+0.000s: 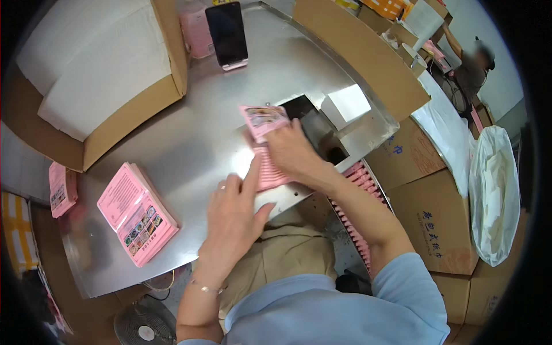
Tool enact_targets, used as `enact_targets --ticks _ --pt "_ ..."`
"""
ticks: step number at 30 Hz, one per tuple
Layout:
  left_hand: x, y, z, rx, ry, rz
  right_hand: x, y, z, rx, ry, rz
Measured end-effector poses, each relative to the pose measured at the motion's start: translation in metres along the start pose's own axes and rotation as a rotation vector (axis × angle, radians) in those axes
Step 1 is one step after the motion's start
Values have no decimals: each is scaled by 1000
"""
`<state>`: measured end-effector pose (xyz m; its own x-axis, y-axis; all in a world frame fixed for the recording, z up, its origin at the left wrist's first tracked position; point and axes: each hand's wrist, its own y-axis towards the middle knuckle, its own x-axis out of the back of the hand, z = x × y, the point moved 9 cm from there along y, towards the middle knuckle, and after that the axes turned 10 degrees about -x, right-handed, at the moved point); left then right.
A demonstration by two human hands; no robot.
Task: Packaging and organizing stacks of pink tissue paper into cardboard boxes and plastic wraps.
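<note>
My right hand (293, 150) is closed over the lower part of a flat pink tissue packet (263, 119) with pictures printed on it; its fingertips are partly hidden. Below it, a tightly lined-up row of pink tissue packets (269, 171) lies near the front edge of the metal table. My left hand (233, 215) is at the left side of this row, index finger stretched along it and thumb spread apart. To the left lies a stack of larger pink printed packs (138, 215), with a smaller pink pile (62, 190) beyond it.
A metal table (190, 135) has a dark opening (305, 109) beside a white box (347, 106). A phone (227, 34) stands at the back. A carton of white sheets (172, 86) is at left, a tray of pink packets (353, 221) below right, cartons (437, 221) and a person (471, 72) farther right.
</note>
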<state>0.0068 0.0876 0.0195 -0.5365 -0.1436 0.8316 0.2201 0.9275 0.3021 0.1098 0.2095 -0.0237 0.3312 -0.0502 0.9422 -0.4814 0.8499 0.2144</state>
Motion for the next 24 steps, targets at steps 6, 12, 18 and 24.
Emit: enact_targets --ticks 6,12,18,24 --pt "64 -57 22 -83 -57 -277 9 -42 -55 -218 -196 328" --pt "140 -128 120 386 684 -265 114 -24 -83 -200 -425 -633" --pt "114 -77 84 254 141 -375 105 -27 -112 -237 -171 -565" --pt "-27 1 -6 -213 -60 36 107 -31 -102 -121 22 -583"
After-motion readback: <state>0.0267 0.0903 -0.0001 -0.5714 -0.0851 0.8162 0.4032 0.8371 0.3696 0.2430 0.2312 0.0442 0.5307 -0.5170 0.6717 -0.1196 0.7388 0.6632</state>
